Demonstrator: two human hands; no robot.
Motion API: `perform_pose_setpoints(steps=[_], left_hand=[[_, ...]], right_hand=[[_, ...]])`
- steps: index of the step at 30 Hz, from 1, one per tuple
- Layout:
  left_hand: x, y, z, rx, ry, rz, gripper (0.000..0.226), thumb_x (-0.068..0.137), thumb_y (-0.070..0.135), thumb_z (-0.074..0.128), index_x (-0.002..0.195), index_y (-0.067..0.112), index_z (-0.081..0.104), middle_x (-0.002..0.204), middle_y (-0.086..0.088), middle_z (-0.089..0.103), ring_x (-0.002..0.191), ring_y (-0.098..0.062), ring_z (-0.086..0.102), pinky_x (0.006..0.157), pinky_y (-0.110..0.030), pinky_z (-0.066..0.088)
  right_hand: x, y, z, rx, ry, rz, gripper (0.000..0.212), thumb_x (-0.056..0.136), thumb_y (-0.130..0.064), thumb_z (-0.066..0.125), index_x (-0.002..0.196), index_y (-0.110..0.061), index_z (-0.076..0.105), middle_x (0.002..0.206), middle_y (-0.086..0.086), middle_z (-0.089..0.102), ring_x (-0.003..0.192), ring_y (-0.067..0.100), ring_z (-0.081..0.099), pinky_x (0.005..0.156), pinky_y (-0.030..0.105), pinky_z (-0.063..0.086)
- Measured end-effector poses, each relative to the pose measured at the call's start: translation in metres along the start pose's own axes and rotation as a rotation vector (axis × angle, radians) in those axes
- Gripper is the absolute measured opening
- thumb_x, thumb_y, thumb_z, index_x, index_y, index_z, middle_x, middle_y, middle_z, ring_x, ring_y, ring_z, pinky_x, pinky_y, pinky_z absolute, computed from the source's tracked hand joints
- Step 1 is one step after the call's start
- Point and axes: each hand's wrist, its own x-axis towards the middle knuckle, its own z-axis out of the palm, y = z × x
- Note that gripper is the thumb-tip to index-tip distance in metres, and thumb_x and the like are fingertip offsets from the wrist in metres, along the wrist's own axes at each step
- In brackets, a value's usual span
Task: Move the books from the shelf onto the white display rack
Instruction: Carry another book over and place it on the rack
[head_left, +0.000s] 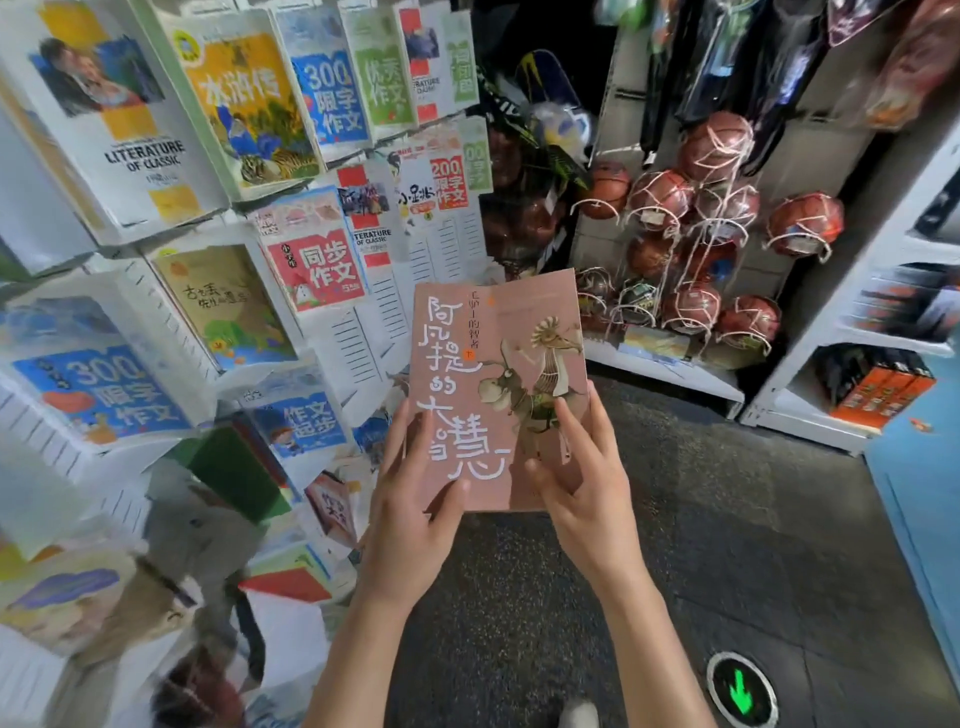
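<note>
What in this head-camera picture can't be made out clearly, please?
- Head view: lower part of the pink book, covered by the left hand and right hand.
- Lower left of the white display rack: smeared by blur, titles unreadable.
- Orange boxes on the right shelf: print too small.
- Shoe: cut by the bottom edge.

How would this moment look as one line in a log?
held: pink book | left hand: grips lower left | right hand: grips lower right | white display rack: left, book not yet placed

white display rack holds rows of children's books; a white shelf carries netted basketballs.
</note>
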Motion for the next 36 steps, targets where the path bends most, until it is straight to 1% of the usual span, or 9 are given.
perform_pose_setpoints(steps=[2,5,11,15,20,24,29,33,36], left_hand=[[0.021,-0.017,0.013,0.016,0.015,-0.027,0.069,0.094,0.033,0.060,0.154,0.014,0.032,0.165,0.006,0.015,0.151,-0.007,0.017,0.117,-0.031,0.033],[0.055,-0.044,0.036,0.048,0.064,-0.073,0.069,0.094,0.018,0.065,0.155,0.014,0.032,0.165,0.009,0.014,0.151,-0.007,0.019,0.116,-0.024,0.031],[0.122,-0.088,0.084,0.193,0.164,-0.150,0.070,0.093,0.007,0.067,0.154,0.007,0.032,0.165,0.003,0.015,0.151,-0.006,0.017,0.116,-0.014,0.023],[0.152,-0.117,0.113,0.233,0.228,-0.237,0.067,0.094,0.019,0.061,0.153,0.007,0.032,0.166,0.000,0.015,0.151,-0.006,0.015,0.117,-0.012,0.018],[0.166,-0.152,0.130,0.207,0.299,-0.348,0.064,0.090,0.037,0.054,0.150,0.021,0.040,0.164,0.013,0.017,0.150,-0.009,0.022,0.119,-0.031,0.029],[0.170,-0.177,0.134,0.240,0.293,-0.433,0.047,0.090,0.056,0.061,0.129,0.031,0.063,0.159,0.032,0.012,0.150,-0.005,0.021,0.117,-0.043,0.034],[0.187,-0.198,0.128,0.225,0.302,-0.444,0.081,0.087,0.023,0.066,0.149,0.051,0.022,0.156,0.039,0.006,0.147,0.009,0.012,0.117,-0.016,0.020],[0.197,-0.223,0.126,0.211,0.276,-0.486,0.079,0.092,0.014,0.069,0.156,0.027,0.025,0.164,0.021,0.004,0.152,-0.010,0.013,0.120,-0.040,0.028],[0.202,-0.245,0.125,0.261,0.277,-0.535,0.082,0.090,0.015,0.072,0.155,0.031,0.025,0.164,0.021,0.003,0.152,-0.022,0.016,0.119,-0.046,0.030]], right_hand=[[0.031,0.021,0.008,0.008,-0.035,-0.006,0.070,0.092,-0.020,0.065,0.151,-0.034,0.032,0.163,-0.022,0.005,0.151,0.008,0.015,0.111,0.051,0.040],[0.082,0.052,0.020,0.034,-0.117,-0.037,0.068,0.093,-0.025,0.065,0.150,-0.036,0.030,0.164,-0.019,0.005,0.150,-0.001,0.006,0.115,0.039,0.038],[0.191,0.115,0.036,0.072,-0.316,-0.031,0.062,0.096,-0.029,0.062,0.149,-0.037,0.031,0.164,-0.018,0.008,0.149,-0.002,0.008,0.120,0.041,0.030],[0.248,0.151,0.050,0.093,-0.448,-0.047,0.064,0.095,-0.037,0.062,0.152,-0.036,0.033,0.162,-0.018,0.014,0.150,0.005,0.014,0.119,0.044,0.031],[0.285,0.179,0.073,0.151,-0.550,0.039,0.068,0.087,-0.046,0.062,0.149,-0.027,0.041,0.152,-0.024,0.024,0.142,-0.006,0.023,0.119,0.029,0.028],[0.307,0.191,0.096,0.193,-0.613,0.112,0.059,0.091,-0.030,0.068,0.144,-0.032,0.044,0.152,-0.017,0.028,0.140,-0.003,0.026,0.121,0.032,0.026],[0.337,0.198,0.128,0.220,-0.717,0.086,0.069,0.086,-0.023,0.070,0.137,-0.054,0.037,0.159,-0.015,0.027,0.147,-0.005,0.015,0.120,0.027,0.015],[0.355,0.209,0.155,0.216,-0.701,0.055,0.071,0.089,-0.002,0.068,0.136,-0.046,0.040,0.157,-0.018,0.023,0.140,-0.019,0.013,0.113,0.006,0.015],[0.357,0.220,0.173,0.199,-0.694,0.016,0.068,0.090,0.003,0.065,0.136,-0.043,0.044,0.155,-0.025,0.017,0.143,-0.015,0.009,0.114,0.007,0.016]])
